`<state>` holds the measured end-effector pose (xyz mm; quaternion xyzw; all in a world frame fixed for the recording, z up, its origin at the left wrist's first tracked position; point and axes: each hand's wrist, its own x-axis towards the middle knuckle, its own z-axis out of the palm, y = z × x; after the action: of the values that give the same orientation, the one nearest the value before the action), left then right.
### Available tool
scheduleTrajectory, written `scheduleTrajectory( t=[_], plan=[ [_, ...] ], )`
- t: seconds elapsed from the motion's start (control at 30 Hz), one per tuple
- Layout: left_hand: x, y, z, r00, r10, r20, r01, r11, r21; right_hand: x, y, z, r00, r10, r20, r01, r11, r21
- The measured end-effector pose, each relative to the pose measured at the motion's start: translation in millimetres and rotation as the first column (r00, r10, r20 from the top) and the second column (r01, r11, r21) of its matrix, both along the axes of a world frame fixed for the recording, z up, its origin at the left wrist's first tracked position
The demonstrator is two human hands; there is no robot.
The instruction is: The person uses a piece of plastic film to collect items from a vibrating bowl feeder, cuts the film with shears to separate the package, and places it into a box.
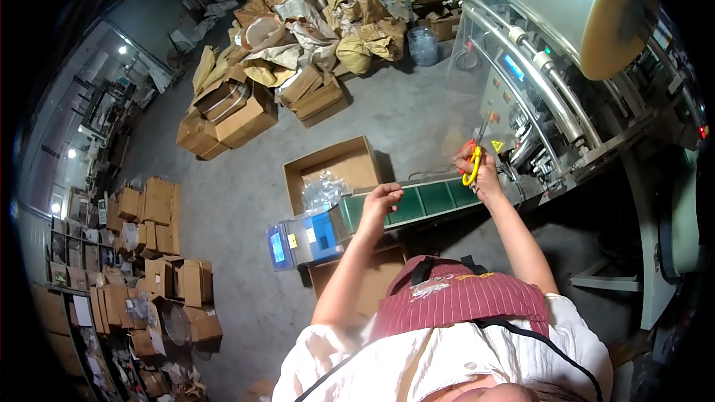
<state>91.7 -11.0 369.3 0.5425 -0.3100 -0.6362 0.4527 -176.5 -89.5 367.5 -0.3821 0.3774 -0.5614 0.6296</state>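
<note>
My right hand (487, 181) is closed round a pair of scissors (473, 164) with yellow and red handles. Their blades point up, toward the machine with the film roll. To the left, my left hand (378, 205) hovers over the green conveyor belt (426, 199), its fingers bent and drawn together; whatever they may pinch is too small to make out. The belt has raised cross ribs and runs from beneath the machine to a blue box-shaped unit (305, 240) at its left end.
Behind the belt stands an open carton (365, 158) holding clear plastic packets (325, 192). The packaging machine (536, 97), with metal rollers and a large film roll (607, 30), rises at the right. Cartons and sacks (298, 22) pile up at the back; more boxes (156, 212) line the left.
</note>
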Motion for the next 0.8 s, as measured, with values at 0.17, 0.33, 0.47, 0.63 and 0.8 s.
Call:
scheduleTrajectory(
  t=[0.17, 0.33, 0.47, 0.63, 0.8],
  plan=[
    [-23.7, -15.6, -1.3, 0.992, -0.09, 0.091, 0.101, 0.987, -0.123, -19.1, -13.5, -3.1, 1.0, 0.018, -0.012, -0.018, 0.999, 0.049],
    [-33.8, -35.4, -3.0, 0.983, -0.172, 0.058, 0.178, 0.975, -0.13, -31.5, -17.1, -2.8, 0.996, 0.072, -0.046, -0.069, 0.996, 0.054],
    [-36.5, -50.5, 14.0, 0.934, -0.353, -0.046, 0.354, 0.935, 0.023, -43.3, -21.5, 2.7, 0.996, 0.082, -0.035, -0.077, 0.988, 0.135],
    [-51.1, -64.0, 28.6, 0.656, -0.47, -0.59, 0.679, 0.71, 0.189, -53.0, -31.8, 6.9, 0.984, 0.139, -0.115, -0.118, 0.979, 0.168],
    [-74.5, -75.8, 38.1, 0.714, -0.336, -0.615, 0.524, 0.838, 0.151, -60.3, -34.1, 2.8, 0.986, 0.115, -0.117, -0.09, 0.976, 0.2]
  ],
)
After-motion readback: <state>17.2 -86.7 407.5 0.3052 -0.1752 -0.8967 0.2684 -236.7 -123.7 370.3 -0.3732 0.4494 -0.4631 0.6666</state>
